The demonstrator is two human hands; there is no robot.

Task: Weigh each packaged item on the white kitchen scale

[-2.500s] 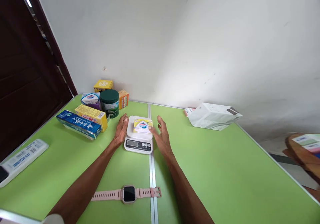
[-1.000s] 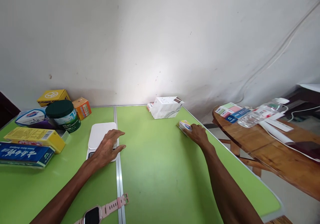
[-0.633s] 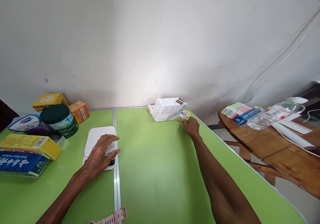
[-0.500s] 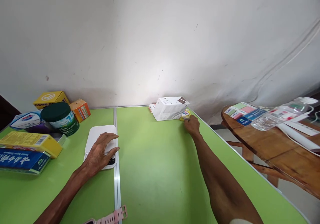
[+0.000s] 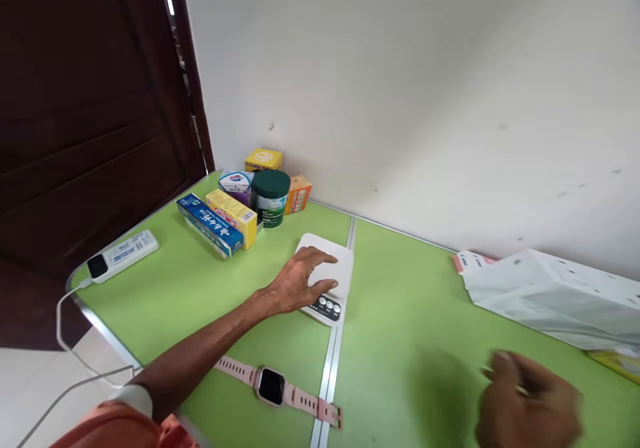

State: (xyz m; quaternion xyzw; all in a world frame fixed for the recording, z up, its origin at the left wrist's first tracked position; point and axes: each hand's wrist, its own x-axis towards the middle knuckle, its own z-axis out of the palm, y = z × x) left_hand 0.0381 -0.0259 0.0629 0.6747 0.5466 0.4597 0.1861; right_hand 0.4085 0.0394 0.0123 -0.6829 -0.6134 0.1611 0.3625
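My left hand [image 5: 300, 281] is over the white kitchen scale [image 5: 341, 271], thumb and fingers apart with nothing between them. Dark round buttons show along the scale's front edge, below the thumb. My right hand [image 5: 530, 405] hovers over the green table at the lower right; its fingers look curled but are smeared by motion, so I cannot make out whether it holds anything. Beyond it on the right lies a white box [image 5: 560, 295], blurred. A yellow packet [image 5: 620, 363] peeks out from beneath the box's near right side.
A pink-strapped smartwatch [image 5: 271, 387] lies at the front of the green table [image 5: 400, 341]. Back left stand a green-lidded tub [image 5: 271, 198], an orange box [image 5: 299, 195], and yellow [image 5: 233, 215] and blue [image 5: 210, 225] cartons. A white corded device [image 5: 125, 256] rests near the left edge.
The view has swung left, bringing the door and smartwatch into sight. My right hand has drawn back from the yellow packet beside the white box. My left hand stays over the scale.
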